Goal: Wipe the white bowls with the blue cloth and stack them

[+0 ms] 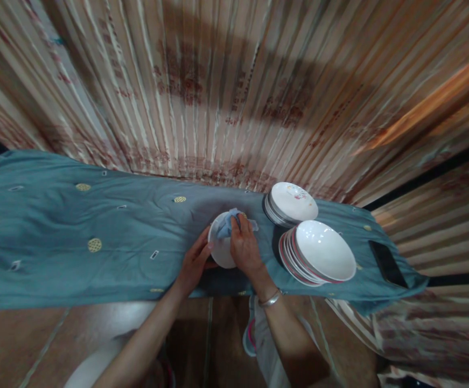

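A white bowl point(223, 254) is tilted up just above the near part of the cloth-covered table. My left hand point(196, 260) grips its left rim, thumb on the edge and fingers behind it. Bunched in my right hand point(244, 245) is a light blue cloth point(225, 226), pressed against the upper inside of the bowl. My right fingers are closed on the cloth and hide part of the bowl's right side. To the right of my right hand stands a stack of white bowls point(325, 250) with red rims. Behind that is a stack of white plates point(294, 202), the top one flower-patterned.
A blue-green cloth point(56, 231) with yellow and white patches covers the long narrow table. A black phone point(387, 263) lies near its right end. Pleated patterned curtains point(218, 91) hang behind and to the right. Dark bars point(432, 172) stick out at the table's right end.
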The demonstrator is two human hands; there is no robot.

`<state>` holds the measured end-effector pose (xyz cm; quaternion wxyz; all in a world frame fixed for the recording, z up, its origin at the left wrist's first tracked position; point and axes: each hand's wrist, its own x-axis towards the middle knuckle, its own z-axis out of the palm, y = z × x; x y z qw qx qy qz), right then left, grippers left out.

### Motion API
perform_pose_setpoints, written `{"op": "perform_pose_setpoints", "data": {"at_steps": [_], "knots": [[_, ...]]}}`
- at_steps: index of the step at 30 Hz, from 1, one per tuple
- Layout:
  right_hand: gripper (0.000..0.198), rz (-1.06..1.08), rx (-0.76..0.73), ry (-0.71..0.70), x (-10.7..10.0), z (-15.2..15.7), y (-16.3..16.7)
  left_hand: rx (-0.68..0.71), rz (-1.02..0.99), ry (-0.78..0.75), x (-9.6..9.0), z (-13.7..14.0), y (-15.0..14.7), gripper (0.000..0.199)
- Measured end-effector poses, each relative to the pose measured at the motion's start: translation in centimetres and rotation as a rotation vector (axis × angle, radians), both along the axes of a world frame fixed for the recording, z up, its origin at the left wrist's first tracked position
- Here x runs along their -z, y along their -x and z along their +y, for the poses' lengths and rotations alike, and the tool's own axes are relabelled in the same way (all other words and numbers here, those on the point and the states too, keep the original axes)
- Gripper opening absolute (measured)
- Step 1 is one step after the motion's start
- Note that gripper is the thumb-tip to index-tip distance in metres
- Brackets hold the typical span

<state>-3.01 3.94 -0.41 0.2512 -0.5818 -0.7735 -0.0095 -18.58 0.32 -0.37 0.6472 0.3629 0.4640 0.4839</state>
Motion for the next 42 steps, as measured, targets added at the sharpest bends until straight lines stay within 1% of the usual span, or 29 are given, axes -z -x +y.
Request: {"op": "perform_pose_setpoints", "data": {"at_steps": [3,7,12,16,20,26,33,36,39,42], "knots": [[0.052,-0.057,0.036,0.029,-0.1,-0.1,-0.7,-0.007,0.010,0.001,0.0,0.0,0.0,0.071],[0.048,-0.108,0.041,0.044,0.0,-0.2,-1.6,-0.012,0.020,0.000,0.0,0.1,0.0,0.070],[0.039,-0.161,0.048,0.043,0.0,-0.6,-2.5,-0.040,0.021,-0.001,0.2,0.3,0.1,0.066],[0.031,-0.190,0.039,0.066,-0.5,-1.1,-3.1,-0.049,0.019,0.003,0.3,0.4,0.0,0.064],[0.025,-0.225,0.017,0.124,-1.1,-1.7,-3.5,-0.066,0.017,0.009,0.1,0.5,0.0,0.063],[0.022,-0.226,0.017,0.168,-1.9,-2.4,-3.7,-0.074,-0.024,0.011,0.1,0.7,-0.1,0.063],[0.020,-0.326,-0.046,0.228,-2.6,-3.0,-3.3,-0.061,-0.025,0.025,0.0,0.6,0.0,0.061],[0.020,-0.347,-0.108,0.244,-2.5,-3.3,-2.9,-0.073,-0.011,0.026,0.2,0.6,0.0,0.060],[0.022,-0.322,-0.146,0.289,-2.1,-3.4,-2.6,-0.086,-0.012,0.019,0.4,0.6,0.0,0.060],[0.024,-0.237,-0.168,0.326,-1.8,-3.3,-2.6,-0.088,-0.031,0.028,0.6,0.7,0.0,0.062]]}}
